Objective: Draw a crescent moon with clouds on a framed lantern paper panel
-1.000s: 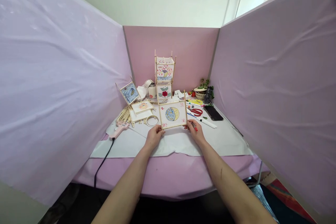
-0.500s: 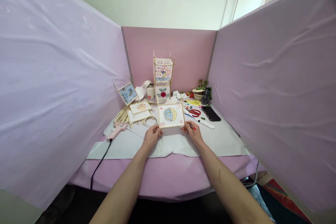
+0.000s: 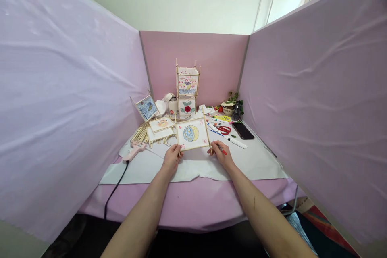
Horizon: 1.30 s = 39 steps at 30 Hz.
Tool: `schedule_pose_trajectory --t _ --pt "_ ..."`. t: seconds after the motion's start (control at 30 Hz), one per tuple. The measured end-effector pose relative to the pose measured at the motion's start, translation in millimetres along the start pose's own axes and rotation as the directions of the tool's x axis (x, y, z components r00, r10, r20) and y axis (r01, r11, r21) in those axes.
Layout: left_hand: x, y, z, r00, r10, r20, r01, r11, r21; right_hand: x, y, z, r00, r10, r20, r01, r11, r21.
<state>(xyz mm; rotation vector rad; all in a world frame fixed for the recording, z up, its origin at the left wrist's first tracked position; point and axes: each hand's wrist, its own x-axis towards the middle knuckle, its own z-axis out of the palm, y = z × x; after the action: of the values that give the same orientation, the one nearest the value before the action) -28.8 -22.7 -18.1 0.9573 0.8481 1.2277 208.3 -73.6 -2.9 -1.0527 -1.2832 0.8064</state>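
As the left hand [image 3: 173, 159] and right hand [image 3: 222, 155], the latter also holding a slim red-ended pen [image 3: 224, 152], pinch the lower corners of the wood-framed rectangular white panel [image 3: 193, 134] above the white table sheet [image 3: 254, 165], light, even pressure should keep it square.

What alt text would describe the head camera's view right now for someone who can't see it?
A left hand and right hand hold a framed panel with a round drawing; the right also holds a red pen. Behind stands a tower of decorated panels, with a glue gun to the left, scissors and a phone to the right.
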Motion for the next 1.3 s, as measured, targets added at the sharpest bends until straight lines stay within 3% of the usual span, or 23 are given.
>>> schedule_pose_trajectory --t 0.13,0.37,0.53,0.8,1.07,1.23,1.3 --pt "-1 7 -6.0 0.997 -0.032 0.065 0.042 0.985 -0.165 -1 -1 -2 1.000 0.012 -0.011 -0.012 1.000 -0.015" --pt "-20 20 -10.1 0.947 -0.099 0.306 0.202 0.924 -0.325 0 2 -2 1.000 0.025 0.007 -0.025 1.000 -0.002" --pt "-26 20 -12.8 0.914 -0.108 0.392 0.255 0.903 -0.345 -1 3 -1 0.999 0.047 0.017 -0.047 0.999 -0.003" --pt "-27 15 -16.8 0.889 -0.148 0.433 0.287 0.917 -0.278 -2 3 -2 0.998 0.059 0.024 -0.058 0.998 -0.019" --pt "-24 14 -12.4 0.922 -0.189 0.338 0.233 0.968 -0.095 -1 3 -1 0.998 0.063 0.012 -0.063 0.998 -0.012" --pt "-17 3 6.0 0.993 -0.078 0.093 0.073 0.996 0.053 0 7 -2 0.998 0.054 -0.043 -0.054 0.999 -0.004" --pt "-15 2 9.8 1.000 -0.008 -0.019 0.010 0.992 0.122 2 10 -4 0.993 0.051 -0.105 -0.050 0.999 0.003"
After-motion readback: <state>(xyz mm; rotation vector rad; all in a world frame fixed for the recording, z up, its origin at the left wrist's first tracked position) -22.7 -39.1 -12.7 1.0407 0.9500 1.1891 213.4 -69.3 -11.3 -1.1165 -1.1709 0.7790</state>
